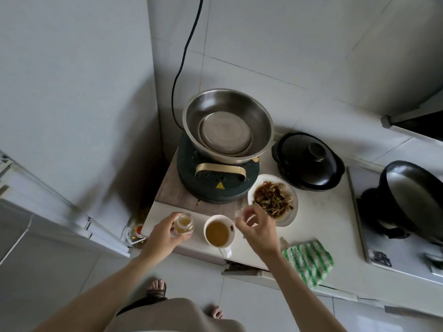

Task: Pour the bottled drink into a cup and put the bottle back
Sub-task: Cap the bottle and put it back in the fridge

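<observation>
A small clear bottle [184, 224] with a little amber drink in it stands upright and uncapped on the white counter [318, 212], and my left hand [163, 236] grips its side. Just to its right stands a white mug [219, 233] filled with amber liquid, handle towards me. My right hand [257, 230] hovers to the right of the mug with its fingers pinched on a small pale thing, perhaps the bottle's cap [239, 213]; it is blurred.
Behind the mug is a white plate of cooked food [273, 200]. A steel bowl [227, 125] sits on a dark electric cooker [215, 183], with a black lidded pot [308, 161] to the right. A green-striped cloth [308, 262] lies at the counter's edge, a wok [417, 202] far right.
</observation>
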A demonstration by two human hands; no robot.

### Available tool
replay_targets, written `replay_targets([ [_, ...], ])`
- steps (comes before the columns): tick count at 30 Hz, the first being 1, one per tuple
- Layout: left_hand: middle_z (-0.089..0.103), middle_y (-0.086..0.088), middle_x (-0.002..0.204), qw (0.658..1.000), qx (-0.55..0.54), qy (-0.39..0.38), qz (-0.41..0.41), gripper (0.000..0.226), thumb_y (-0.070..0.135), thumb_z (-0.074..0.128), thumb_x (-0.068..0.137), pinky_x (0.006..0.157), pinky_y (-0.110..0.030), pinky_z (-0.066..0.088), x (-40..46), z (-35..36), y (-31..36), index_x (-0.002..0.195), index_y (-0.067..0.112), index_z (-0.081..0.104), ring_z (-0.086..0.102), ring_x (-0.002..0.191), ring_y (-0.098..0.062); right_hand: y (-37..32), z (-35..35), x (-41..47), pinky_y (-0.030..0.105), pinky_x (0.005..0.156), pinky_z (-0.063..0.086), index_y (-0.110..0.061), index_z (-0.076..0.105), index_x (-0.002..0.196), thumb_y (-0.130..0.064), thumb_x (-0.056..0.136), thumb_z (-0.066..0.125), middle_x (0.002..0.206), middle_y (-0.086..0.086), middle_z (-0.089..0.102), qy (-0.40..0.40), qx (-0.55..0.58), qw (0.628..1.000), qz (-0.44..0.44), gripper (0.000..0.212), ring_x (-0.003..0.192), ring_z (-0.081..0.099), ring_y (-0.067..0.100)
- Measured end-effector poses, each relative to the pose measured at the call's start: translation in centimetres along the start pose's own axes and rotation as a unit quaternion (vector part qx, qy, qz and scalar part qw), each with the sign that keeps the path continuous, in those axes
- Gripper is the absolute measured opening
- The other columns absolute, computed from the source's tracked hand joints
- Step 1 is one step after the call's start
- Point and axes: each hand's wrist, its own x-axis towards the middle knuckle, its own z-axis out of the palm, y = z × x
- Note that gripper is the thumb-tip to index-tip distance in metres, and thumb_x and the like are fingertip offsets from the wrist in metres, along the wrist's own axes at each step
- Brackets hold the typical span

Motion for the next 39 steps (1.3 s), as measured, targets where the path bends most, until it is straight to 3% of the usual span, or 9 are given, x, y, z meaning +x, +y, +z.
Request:
replay_targets([
  [6,0.068,0.021,0.102,1.0,-0.01,0.016,0.014,0.051,0.033,0.087,0.072,0.084,-0.018,0.055,0.0,0.0,0.7,0.111,0.041,0.055,0.066,0.095,0.004,-6.6,5.9,1.4,0.03,0.08,0.061,-0.033,0.06,0.116,-0.04,0.085,0.07,0.093,-0.01,0.069,-0.146,0.021,0.988,-0.042,0.033,0.086,0.067,0.008],
  [10,0.07,0.014,0.11,1.0,-0.002,0.004,0.007,0.054,0.042,0.082,0.076,0.086,-0.022,0.057,0.1,0.1,0.2,0.122,0.032,0.055,0.067,0.098,-0.001,-7.8,8.2,1.5,0.022,0.083,0.057,-0.027,0.057,0.113,-0.032,0.081,0.079,0.107,-0.008,0.068,-0.176,-0.019,0.983,-0.041,0.039,0.099,0.065,0.009],
  [14,0.069,0.011,0.113,1.0,0.02,0.009,0.003,0.06,0.043,0.081,0.078,0.082,-0.022,0.059,0.1,0.1,0.3,0.128,0.029,0.052,0.067,0.097,-0.005,-7.1,8.7,1.2,0.008,0.069,0.039,-0.026,0.058,0.096,-0.039,0.084,0.078,0.111,-0.006,0.068,-0.186,-0.125,0.974,-0.038,0.027,0.098,0.06,0.008],
  [19,0.068,0.008,0.119,1.0,0.029,0.01,-0.005,0.062,0.038,0.083,0.076,0.08,-0.005,0.047,-0.1,0.0,0.2,0.13,0.028,0.052,0.066,0.101,-0.006,-6.9,8.9,1.0,0.033,0.083,0.059,-0.027,0.054,0.113,-0.047,0.088,0.071,0.116,-0.002,0.069,-0.214,-0.23,0.946,-0.082,0.036,0.101,0.067,0.018],
  [23,0.069,0.011,0.11,0.999,0.04,0.008,-0.001,0.061,0.044,0.082,0.075,0.08,-0.016,0.056,0.2,-0.1,0.0,0.127,0.032,0.051,0.066,0.094,-0.006,-8.6,8.8,1.6,0.041,0.097,0.054,-0.026,0.052,0.137,-0.045,0.097,0.061,0.131,0.002,0.066,-0.264,-0.323,0.899,-0.129,0.046,0.116,0.066,0.025],
  [26,0.069,0.012,0.103,0.999,0.046,0.003,0.003,0.06,0.043,0.082,0.076,0.079,-0.026,0.061,0.3,-0.3,0.1,0.126,0.033,0.05,0.067,0.087,-0.007,-10.0,9.4,1.8,0.034,0.083,0.055,-0.014,0.063,0.122,-0.047,0.1,0.055,0.106,0.006,0.071,-0.243,-0.421,0.859,-0.158,0.039,0.095,0.07,0.023],
  [29,0.067,0.014,0.099,0.999,0.045,0.001,-0.004,0.054,0.03,0.081,0.079,0.073,-0.02,0.058,0.2,-0.2,0.5,0.125,0.026,0.053,0.066,0.083,-0.007,-11.6,10.4,1.0,0.029,0.067,0.046,-0.009,0.066,0.101,-0.04,0.102,0.055,0.081,0.006,0.06,-0.204,-0.491,0.83,-0.166,0.033,0.073,0.06,0.019],
  [34,0.062,0.016,0.092,0.999,0.042,0.005,-0.027,0.043,0.028,0.077,0.084,0.06,-0.006,0.041,0.3,-0.5,0.9,0.122,0.02,0.058,0.059,0.077,-0.002,-12.9,11.2,0.5,0.029,0.068,0.044,-0.008,0.065,0.094,-0.026,0.1,0.061,0.08,0.007,0.06,-0.191,-0.498,0.831,-0.158,0.02,0.071,0.055,0.018],
  [39,0.068,0.011,0.103,0.999,0.044,-0.004,0.002,0.061,0.032,0.082,0.078,0.073,-0.016,0.053,0.4,-0.9,0.6,0.131,0.023,0.053,0.063,0.086,-0.005,-12.8,10.0,0.5,0.034,0.086,0.052,-0.01,0.065,0.116,-0.024,0.097,0.065,0.096,0.009,0.068,-0.197,-0.472,0.84,-0.182,0.024,0.089,0.067,0.022],
])
